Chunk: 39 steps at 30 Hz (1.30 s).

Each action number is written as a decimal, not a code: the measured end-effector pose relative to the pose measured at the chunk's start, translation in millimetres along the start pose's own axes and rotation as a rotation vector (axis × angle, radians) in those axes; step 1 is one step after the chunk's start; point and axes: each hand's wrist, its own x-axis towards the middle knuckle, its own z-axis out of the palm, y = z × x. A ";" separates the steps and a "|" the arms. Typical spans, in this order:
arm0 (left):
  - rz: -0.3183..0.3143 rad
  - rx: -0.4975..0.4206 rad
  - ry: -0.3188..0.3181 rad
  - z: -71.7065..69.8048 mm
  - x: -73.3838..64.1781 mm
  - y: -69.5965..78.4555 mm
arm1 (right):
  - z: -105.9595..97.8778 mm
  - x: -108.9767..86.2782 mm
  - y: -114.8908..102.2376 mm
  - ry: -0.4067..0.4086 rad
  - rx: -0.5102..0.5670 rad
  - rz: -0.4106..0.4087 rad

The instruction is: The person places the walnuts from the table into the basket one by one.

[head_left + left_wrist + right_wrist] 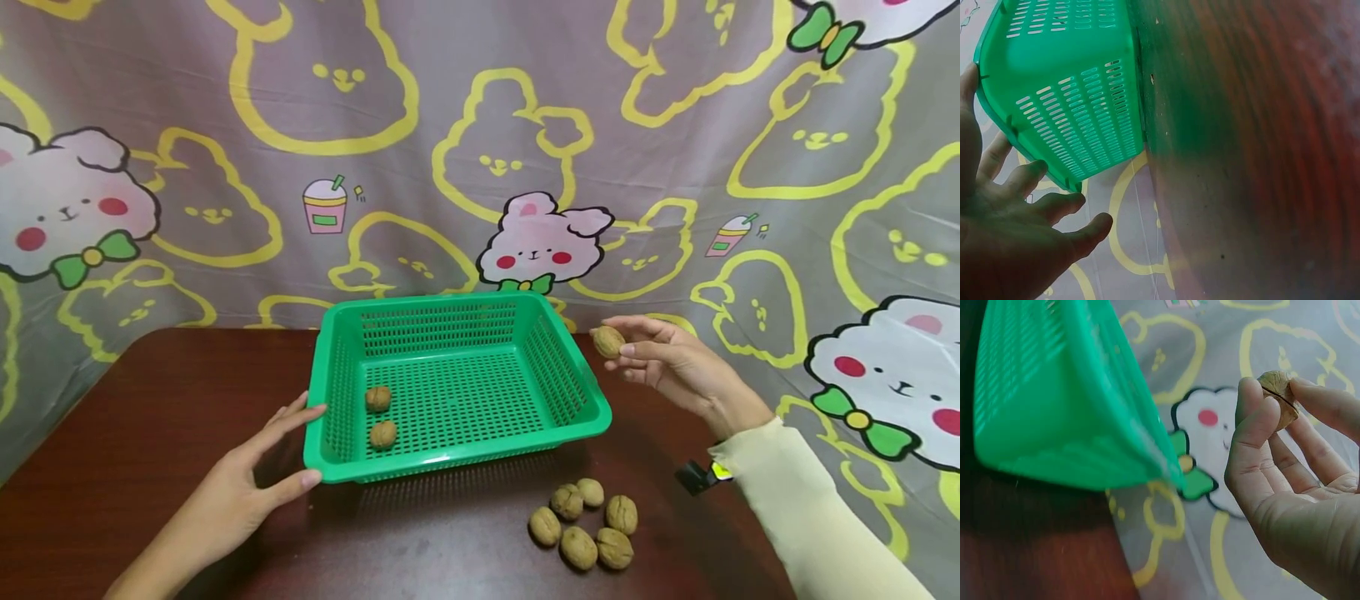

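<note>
My right hand [672, 360] pinches a walnut [608, 342] between thumb and fingertips, just right of the green plastic basket [465, 455]; too loose a grip could drop it. My left hand [238, 487], fingers spread, touches the basket's left rim; an uneven push could shift it.

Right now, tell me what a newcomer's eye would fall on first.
Probably the bright green basket on the dark table, two walnuts inside toward its left end. Next, the left hand touching its left rim and the right hand pinching another walnut to its right. Behind hangs a cartoon-printed curtain.
</note>
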 end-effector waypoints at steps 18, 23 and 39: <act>0.002 0.011 0.000 -1.3 2.3 -1.3 | 75.4 105.0 -5.8 -0.010 -0.024 0.169; 0.000 0.006 0.003 -3.2 2.0 -1.7 | 91.6 135.4 2.6 0.000 0.001 0.209; 0.016 0.002 0.004 -3.7 3.4 0.7 | 143.2 212.1 49.1 -0.130 -0.098 0.311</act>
